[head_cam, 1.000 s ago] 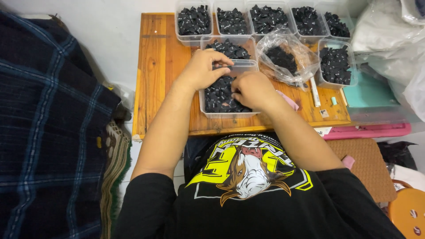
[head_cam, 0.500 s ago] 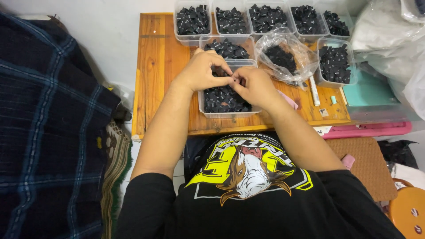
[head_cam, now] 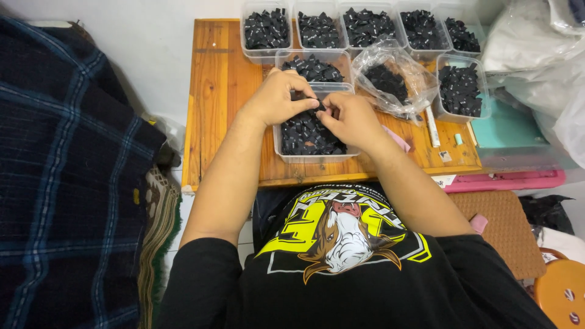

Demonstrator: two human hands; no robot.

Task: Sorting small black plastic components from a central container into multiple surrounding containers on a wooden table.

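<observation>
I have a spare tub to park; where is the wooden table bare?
The left strip of the wooden table, between its left edge and the left hand, is bare. The back row of clear tubs and the plastic bag crowd the rest.

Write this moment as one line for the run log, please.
left hand: pinching small black piece | right hand: pinching same piece | over clear tub of black pieces | on wooden table

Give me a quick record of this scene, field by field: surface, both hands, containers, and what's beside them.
surface: low wooden table
left hand: pinching a small black piece over the near tub
right hand: fingertips meeting the left on the same piece
containers: clear tubs of black pieces along the far edge
beside: open plastic bag of black pieces, right of the hands
</observation>
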